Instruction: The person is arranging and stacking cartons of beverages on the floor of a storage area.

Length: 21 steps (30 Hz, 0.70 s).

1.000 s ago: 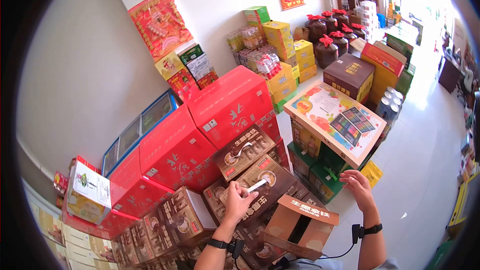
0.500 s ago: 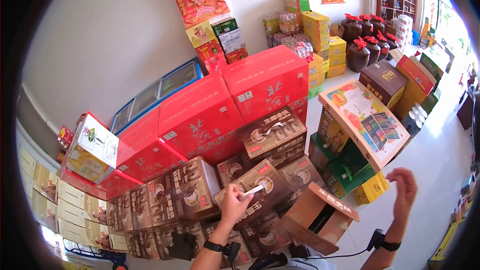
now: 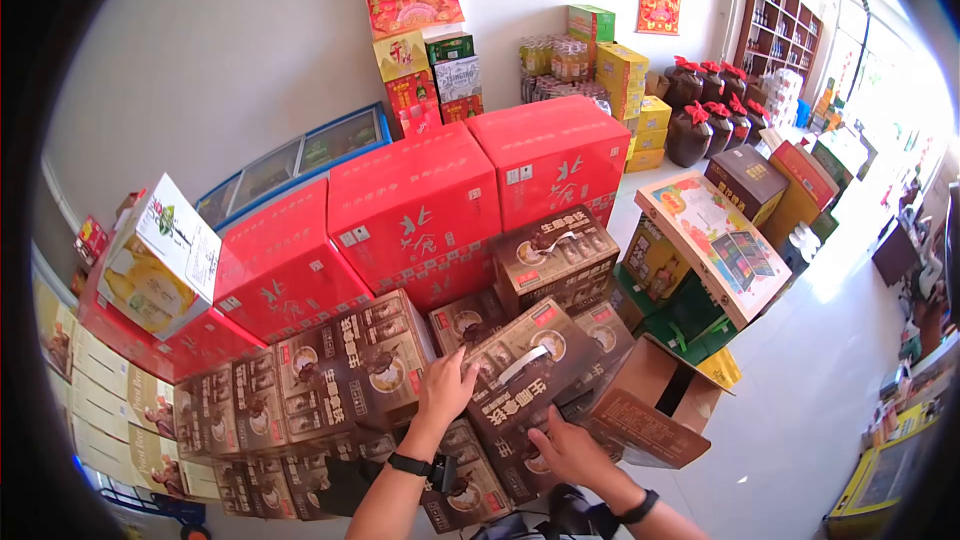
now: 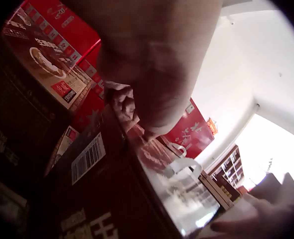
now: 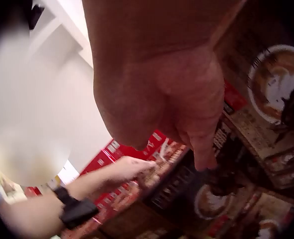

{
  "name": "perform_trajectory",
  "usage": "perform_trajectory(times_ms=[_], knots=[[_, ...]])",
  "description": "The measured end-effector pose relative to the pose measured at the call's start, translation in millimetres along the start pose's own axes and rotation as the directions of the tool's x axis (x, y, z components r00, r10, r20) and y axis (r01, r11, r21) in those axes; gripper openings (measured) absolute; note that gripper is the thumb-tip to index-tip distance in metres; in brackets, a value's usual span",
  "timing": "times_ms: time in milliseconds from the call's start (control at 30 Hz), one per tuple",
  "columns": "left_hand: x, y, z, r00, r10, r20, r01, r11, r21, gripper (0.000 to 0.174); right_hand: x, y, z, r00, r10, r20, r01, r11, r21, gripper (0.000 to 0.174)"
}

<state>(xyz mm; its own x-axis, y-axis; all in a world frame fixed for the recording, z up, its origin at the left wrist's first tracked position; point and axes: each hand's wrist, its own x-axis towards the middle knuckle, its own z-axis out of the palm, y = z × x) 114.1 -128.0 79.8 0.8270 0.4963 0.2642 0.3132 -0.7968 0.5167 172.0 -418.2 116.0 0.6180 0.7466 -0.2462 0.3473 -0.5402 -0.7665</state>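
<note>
A brown coffee-drink carton with a white carrying handle on top lies in front of me among similar cartons. My left hand touches its left edge, the handle free of its fingers; the left wrist view shows the fingertips at the carton's far corner. At the near right side of the same carton is my right hand, fingers extended along the side. In the right wrist view the right hand points down over the printed brown carton face.
An opened brown carton stands right of the hands. Another handled carton sits behind, before a row of large red boxes. Further coffee cartons fill the left. A flat painted case lies on green boxes at the right.
The left hand has let go of the white handle and moved to the carton's left edge. My right hand has come down from the far right to the carton's near side.
</note>
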Motion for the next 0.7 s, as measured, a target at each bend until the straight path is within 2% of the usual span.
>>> perform_trajectory(times_ms=[100, 200, 300, 333, 433, 467, 567, 600, 700], knots=[[-4.0, 5.0, -6.5, 1.000, -0.020, 0.020, 0.019, 1.000, 0.022, 0.045, 21.7, 27.8, 52.8, 0.978, 0.066, -0.196, -0.029, 0.982, 0.187, 0.082], [-18.3, 18.7, -28.0, 0.993, -0.085, 0.084, 0.085, 0.996, -0.002, 0.049, 20.5, 4.3, 58.5, 0.958, 0.133, -0.255, -0.063, 0.962, 0.266, 0.082], [-47.5, 19.1, -36.9, 0.982, -0.124, 0.142, 0.124, 0.992, 0.007, 0.049, 22.2, 31.7, 69.0, 0.950, 0.132, -0.284, -0.076, 0.977, 0.201, 0.073], [-57.8, 17.8, -34.4, 0.993, -0.075, 0.087, 0.075, 0.997, -0.001, 0.046, 21.8, 32.7, 65.5, 0.956, 0.120, -0.267, -0.049, 0.964, 0.260, 0.064], [-88.9, 24.1, -42.6, 0.987, -0.109, 0.117, 0.111, 0.994, -0.014, 0.041, 10.1, 16.9, 56.5, 0.950, 0.038, -0.309, 0.051, 0.959, 0.277, 0.047], [-99.4, 22.3, -37.0, 0.988, -0.114, 0.106, 0.118, 0.992, -0.034, 0.039, 8.1, 15.2, 52.7, 0.960, 0.055, -0.274, 0.026, 0.959, 0.282, 0.052], [-124.1, 29.2, -47.1, 0.971, -0.160, 0.178, 0.167, 0.986, -0.023, 0.042, 1.8, 8.9, 57.8, 0.929, -0.047, -0.367, 0.148, 0.957, 0.251, 0.059], [-127.1, 30.4, -51.1, 0.964, -0.167, 0.208, 0.178, 0.983, -0.038, 0.045, 6.9, 22.8, 58.6, 0.954, -0.023, -0.297, 0.119, 0.944, 0.307, 0.064], [-142.0, 36.3, -60.8, 0.939, -0.168, 0.301, 0.198, 0.977, -0.074, 0.056, 25.2, 36.4, 65.7, 0.917, -0.091, -0.389, 0.184, 0.960, 0.209, 0.067]])
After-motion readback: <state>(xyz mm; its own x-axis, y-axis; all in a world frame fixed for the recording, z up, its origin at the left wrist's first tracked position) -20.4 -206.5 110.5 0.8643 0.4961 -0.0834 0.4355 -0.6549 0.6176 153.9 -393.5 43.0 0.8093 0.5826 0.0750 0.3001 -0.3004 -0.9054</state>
